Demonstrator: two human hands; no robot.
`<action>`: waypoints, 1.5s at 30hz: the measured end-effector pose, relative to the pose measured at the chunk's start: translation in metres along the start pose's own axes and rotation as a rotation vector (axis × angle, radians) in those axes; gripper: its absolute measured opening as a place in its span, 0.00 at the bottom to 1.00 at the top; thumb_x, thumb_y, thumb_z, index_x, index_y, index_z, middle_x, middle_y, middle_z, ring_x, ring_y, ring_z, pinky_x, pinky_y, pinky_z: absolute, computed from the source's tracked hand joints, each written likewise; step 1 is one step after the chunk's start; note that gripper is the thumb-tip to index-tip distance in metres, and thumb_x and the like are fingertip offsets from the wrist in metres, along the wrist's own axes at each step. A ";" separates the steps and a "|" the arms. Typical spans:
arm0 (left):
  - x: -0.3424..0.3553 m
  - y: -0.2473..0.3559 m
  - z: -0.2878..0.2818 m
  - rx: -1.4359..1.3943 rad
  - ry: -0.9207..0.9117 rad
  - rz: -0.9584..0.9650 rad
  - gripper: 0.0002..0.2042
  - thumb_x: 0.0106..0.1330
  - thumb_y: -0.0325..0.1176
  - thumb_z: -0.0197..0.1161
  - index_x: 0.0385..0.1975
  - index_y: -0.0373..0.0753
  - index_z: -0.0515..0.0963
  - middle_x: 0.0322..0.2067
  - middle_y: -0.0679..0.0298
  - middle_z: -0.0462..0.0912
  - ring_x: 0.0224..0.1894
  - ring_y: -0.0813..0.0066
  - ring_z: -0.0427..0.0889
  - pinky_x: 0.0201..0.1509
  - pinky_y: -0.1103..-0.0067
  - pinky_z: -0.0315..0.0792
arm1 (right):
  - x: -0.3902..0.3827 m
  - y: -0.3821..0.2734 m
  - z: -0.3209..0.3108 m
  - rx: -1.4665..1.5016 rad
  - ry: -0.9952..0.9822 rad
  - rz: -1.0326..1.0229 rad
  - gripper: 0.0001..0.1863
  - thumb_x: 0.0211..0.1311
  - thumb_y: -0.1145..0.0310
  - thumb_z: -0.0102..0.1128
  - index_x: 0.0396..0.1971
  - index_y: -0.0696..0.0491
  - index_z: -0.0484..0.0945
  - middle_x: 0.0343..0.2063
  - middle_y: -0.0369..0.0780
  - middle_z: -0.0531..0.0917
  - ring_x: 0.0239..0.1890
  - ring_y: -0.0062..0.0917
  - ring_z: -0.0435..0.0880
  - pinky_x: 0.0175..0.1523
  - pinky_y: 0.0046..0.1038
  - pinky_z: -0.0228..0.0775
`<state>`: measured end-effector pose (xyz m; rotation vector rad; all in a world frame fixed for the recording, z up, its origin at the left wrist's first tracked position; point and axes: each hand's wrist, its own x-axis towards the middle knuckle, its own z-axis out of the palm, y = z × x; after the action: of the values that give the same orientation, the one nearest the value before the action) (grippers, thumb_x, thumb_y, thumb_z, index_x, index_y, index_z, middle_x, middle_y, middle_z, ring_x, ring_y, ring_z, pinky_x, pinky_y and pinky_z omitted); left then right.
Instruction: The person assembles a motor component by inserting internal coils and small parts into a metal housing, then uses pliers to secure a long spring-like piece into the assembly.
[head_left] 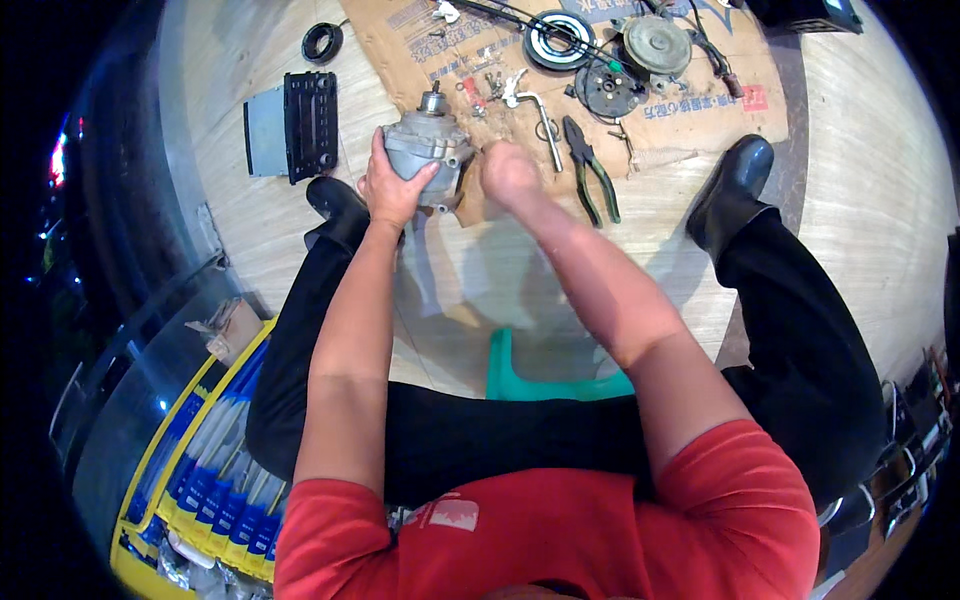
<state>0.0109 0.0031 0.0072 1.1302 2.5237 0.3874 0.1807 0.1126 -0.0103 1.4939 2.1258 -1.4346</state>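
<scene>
A grey metal compressor [418, 150], its threaded shaft pointing away from me, stands near the cardboard's left edge. My left hand [392, 188] is wrapped round its left side, thumb across the near face. To the right of the compressor, close to its side, my right hand [510, 175] is closed in a fist. What the fist holds, if anything, is hidden. Right of that hand lie a bent socket wrench [545, 125] and dark-handled pliers [590, 172]. Beyond them rest a pulley [559, 42], a dark round plate [607, 92] and a round metal part [656, 47].
Printed cardboard [690, 125] covers part of the light floor, with small screws and bits on it. At left are a car radio [308, 127] and a black ring [321, 43]. A green stool [560, 385] is under me; a yellow rack [215, 470] stands lower left.
</scene>
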 end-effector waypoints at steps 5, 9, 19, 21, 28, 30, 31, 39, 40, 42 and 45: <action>0.002 0.002 -0.002 0.009 -0.059 -0.065 0.53 0.43 0.55 0.74 0.69 0.39 0.52 0.60 0.48 0.70 0.62 0.53 0.69 0.65 0.58 0.56 | 0.014 0.002 -0.027 -0.131 -0.094 -0.125 0.11 0.56 0.69 0.53 0.33 0.55 0.84 0.37 0.51 0.83 0.44 0.43 0.83 0.52 0.39 0.73; 0.002 -0.006 0.000 -0.025 -0.045 -0.034 0.53 0.44 0.54 0.74 0.68 0.39 0.52 0.60 0.48 0.70 0.62 0.53 0.70 0.65 0.59 0.56 | 0.013 -0.001 -0.022 -0.128 -0.092 -0.110 0.12 0.57 0.68 0.53 0.34 0.54 0.85 0.39 0.50 0.83 0.45 0.42 0.82 0.52 0.39 0.74; 0.002 0.003 0.000 0.010 -0.037 -0.032 0.54 0.43 0.57 0.73 0.69 0.40 0.52 0.60 0.48 0.69 0.63 0.54 0.69 0.64 0.60 0.57 | 0.006 0.005 -0.045 -0.104 -0.120 -0.243 0.15 0.59 0.60 0.56 0.38 0.54 0.84 0.36 0.51 0.83 0.42 0.44 0.82 0.50 0.40 0.72; 0.001 0.001 0.001 0.035 -0.031 -0.041 0.54 0.43 0.58 0.73 0.69 0.40 0.52 0.60 0.48 0.70 0.63 0.54 0.69 0.64 0.60 0.57 | 0.005 0.010 -0.050 -0.058 -0.128 -0.318 0.15 0.60 0.60 0.56 0.38 0.54 0.84 0.36 0.51 0.83 0.42 0.45 0.82 0.50 0.41 0.72; 0.002 0.001 0.000 0.025 -0.033 -0.038 0.54 0.43 0.59 0.73 0.68 0.39 0.53 0.60 0.48 0.70 0.63 0.54 0.68 0.64 0.59 0.58 | 0.003 0.022 -0.047 0.135 -0.099 -0.449 0.14 0.62 0.61 0.55 0.41 0.52 0.83 0.37 0.49 0.83 0.44 0.44 0.81 0.51 0.41 0.71; 0.002 0.001 0.001 0.030 -0.034 -0.036 0.54 0.43 0.59 0.73 0.68 0.39 0.53 0.60 0.48 0.70 0.63 0.54 0.69 0.63 0.59 0.58 | 0.001 0.020 -0.046 0.158 -0.096 -0.463 0.14 0.62 0.61 0.55 0.41 0.52 0.83 0.37 0.49 0.84 0.43 0.43 0.81 0.50 0.40 0.72; 0.002 0.001 0.001 0.033 -0.035 -0.036 0.54 0.43 0.59 0.73 0.68 0.39 0.53 0.60 0.48 0.70 0.63 0.54 0.69 0.63 0.59 0.58 | 0.000 0.018 -0.046 0.161 -0.092 -0.465 0.14 0.62 0.61 0.56 0.41 0.53 0.82 0.36 0.49 0.84 0.43 0.43 0.82 0.49 0.39 0.72; 0.001 0.004 -0.001 0.031 -0.020 -0.030 0.55 0.42 0.59 0.73 0.68 0.40 0.53 0.61 0.49 0.70 0.62 0.54 0.70 0.63 0.58 0.58 | 0.001 0.010 -0.042 0.139 -0.069 -0.456 0.15 0.63 0.60 0.56 0.43 0.52 0.82 0.38 0.48 0.83 0.43 0.42 0.82 0.49 0.37 0.73; 0.001 0.004 0.000 0.029 -0.018 -0.028 0.55 0.41 0.59 0.73 0.68 0.40 0.53 0.61 0.49 0.70 0.62 0.54 0.70 0.63 0.58 0.58 | 0.000 0.010 -0.043 0.133 -0.070 -0.455 0.15 0.63 0.60 0.56 0.43 0.52 0.82 0.38 0.48 0.83 0.43 0.42 0.82 0.50 0.37 0.73; 0.001 0.004 0.000 0.037 -0.008 -0.027 0.55 0.41 0.59 0.73 0.68 0.41 0.53 0.60 0.49 0.70 0.62 0.54 0.70 0.63 0.58 0.58 | 0.000 0.009 -0.045 0.104 -0.067 -0.463 0.14 0.62 0.61 0.56 0.43 0.52 0.82 0.38 0.49 0.83 0.43 0.43 0.82 0.50 0.37 0.73; 0.001 0.003 0.002 0.056 0.001 -0.030 0.55 0.41 0.59 0.73 0.68 0.41 0.53 0.60 0.49 0.70 0.62 0.53 0.70 0.62 0.59 0.58 | 0.003 0.006 -0.046 0.039 -0.063 -0.476 0.14 0.62 0.61 0.56 0.42 0.51 0.82 0.38 0.49 0.83 0.43 0.43 0.81 0.50 0.38 0.72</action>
<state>0.0126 0.0057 0.0065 1.1111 2.5635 0.3116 0.2005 0.1501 0.0082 0.9703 2.5378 -1.6433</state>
